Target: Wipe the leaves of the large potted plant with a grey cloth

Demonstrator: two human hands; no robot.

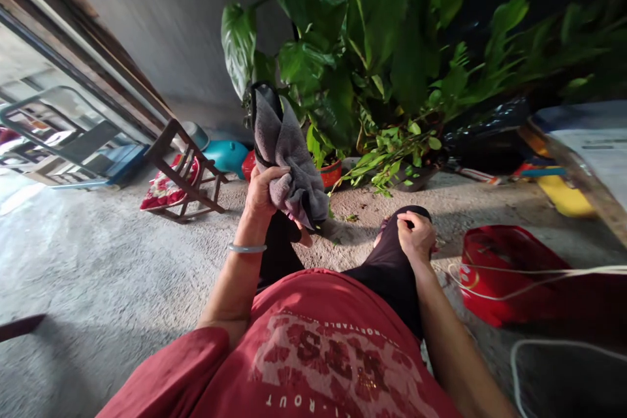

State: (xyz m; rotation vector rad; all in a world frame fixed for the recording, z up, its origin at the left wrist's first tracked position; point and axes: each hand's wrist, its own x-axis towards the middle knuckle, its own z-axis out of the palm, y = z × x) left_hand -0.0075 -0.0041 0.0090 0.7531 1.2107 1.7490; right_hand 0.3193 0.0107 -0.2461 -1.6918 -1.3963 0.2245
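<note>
Grey cloth (pixel 274 134) fills the gripping left hand (pixel 263 191); the right hand (pixel 418 235) rests curled on a knee (pixel 392 249). A slackened grip could drop the cloth.

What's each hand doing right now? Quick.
Left hand: closed, holding a grey cloth.
Right hand: fingers curled, at the dark trouser leg by the knee; can't tell if gripping anything.
</note>
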